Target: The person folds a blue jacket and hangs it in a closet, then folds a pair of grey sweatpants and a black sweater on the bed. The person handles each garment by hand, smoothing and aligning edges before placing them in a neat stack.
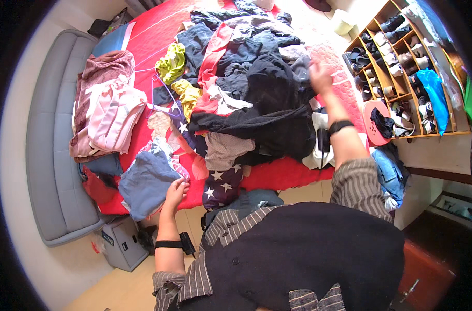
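Note:
At the near edge of the bed, my left hand is closed with its fingertips on the patterned edge of a blue-grey garment, which is spread fairly flat. My right hand reaches to the far right side of a clothes heap, against a dark grey garment; glare washes out its fingers. Between my hands lie a large black garment, a star-print cloth, a speckled grey-brown cloth and a yellow cloth. Next to my right forearm is a white item with black straps.
Folded pink clothing and a purple hanger lie left on the red bedspread. A grey padded headboard borders the bed. A wooden shoe rack and pink basket stand right; a grey box sits lower left.

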Demonstrator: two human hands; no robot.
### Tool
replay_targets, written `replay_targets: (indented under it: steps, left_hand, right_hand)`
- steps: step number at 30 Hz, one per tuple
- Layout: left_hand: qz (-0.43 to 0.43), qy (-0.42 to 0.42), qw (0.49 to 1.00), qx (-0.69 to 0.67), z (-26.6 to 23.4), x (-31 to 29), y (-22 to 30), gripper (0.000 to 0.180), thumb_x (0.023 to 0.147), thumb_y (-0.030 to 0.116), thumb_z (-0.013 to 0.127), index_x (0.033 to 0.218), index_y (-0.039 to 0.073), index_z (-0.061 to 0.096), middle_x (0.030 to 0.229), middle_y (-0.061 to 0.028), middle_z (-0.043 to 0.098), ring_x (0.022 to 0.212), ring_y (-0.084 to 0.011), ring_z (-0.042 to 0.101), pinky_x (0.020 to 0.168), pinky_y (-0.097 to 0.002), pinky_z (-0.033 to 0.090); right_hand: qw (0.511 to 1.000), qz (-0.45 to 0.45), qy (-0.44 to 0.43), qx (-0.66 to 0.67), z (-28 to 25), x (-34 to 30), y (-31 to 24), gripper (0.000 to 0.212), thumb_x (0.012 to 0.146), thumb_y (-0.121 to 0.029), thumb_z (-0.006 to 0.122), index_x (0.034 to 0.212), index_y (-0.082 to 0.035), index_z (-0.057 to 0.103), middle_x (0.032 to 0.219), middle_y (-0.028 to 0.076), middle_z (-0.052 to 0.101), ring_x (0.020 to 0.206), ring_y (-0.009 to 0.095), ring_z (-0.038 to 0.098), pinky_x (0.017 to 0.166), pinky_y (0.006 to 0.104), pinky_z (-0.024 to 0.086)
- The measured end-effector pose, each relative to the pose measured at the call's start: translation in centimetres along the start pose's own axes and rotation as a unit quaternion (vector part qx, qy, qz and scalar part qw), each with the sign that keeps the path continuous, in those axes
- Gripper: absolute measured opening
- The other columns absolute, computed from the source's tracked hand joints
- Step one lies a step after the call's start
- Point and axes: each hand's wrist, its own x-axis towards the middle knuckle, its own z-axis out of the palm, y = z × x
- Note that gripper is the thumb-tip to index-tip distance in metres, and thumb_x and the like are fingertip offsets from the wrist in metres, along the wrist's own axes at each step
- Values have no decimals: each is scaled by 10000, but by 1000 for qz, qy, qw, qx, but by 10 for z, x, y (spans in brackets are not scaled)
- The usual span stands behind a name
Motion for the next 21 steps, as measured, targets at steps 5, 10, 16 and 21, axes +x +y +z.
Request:
replay_targets:
  steps: [5, 10, 16, 21]
  left_hand:
    - [-8, -27, 999, 33, 6, -1, 2, 356, 876, 215, 462, 1199, 65, 443, 1027, -30, 575, 843, -109, 539, 677, -243, 432]
    - [21, -65, 997, 29, 15, -1, 26, 425, 875, 297, 472, 1219, 53, 422, 1084, -65, 562, 942, -157, 545, 742, -289, 443]
    - [-95, -277, 935, -201, 77, -10, 53, 639, 859, 522, 386, 1241, 10, 401, 1180, -125, 511, 1061, -245, 500, 881, -357, 420]
    - [-37, -203, 957, -202, 103, -7, 74, 404, 825, 295, 541, 1080, -18, 527, 1017, -132, 598, 880, -242, 592, 800, -354, 471]
  right_hand:
    - [869, -339, -227, -280, 37, -146, 0, 418, 674, -385, 636, 898, -37, 581, 868, 177, 598, 894, 274, 574, 757, 382, 453]
    - [808, -197, -514, -209, 4, -200, -74, 342, 731, -368, 567, 838, -43, 575, 718, 143, 611, 716, 303, 609, 647, 422, 470]
    - [748, -371, -546, 68, -26, -272, -176, 289, 739, -327, 576, 743, -44, 513, 645, 135, 579, 602, 327, 582, 536, 415, 469]
    - [684, -415, -561, 213, -19, -284, -208, 334, 750, -323, 596, 802, -15, 475, 672, 172, 565, 650, 357, 570, 561, 423, 457]
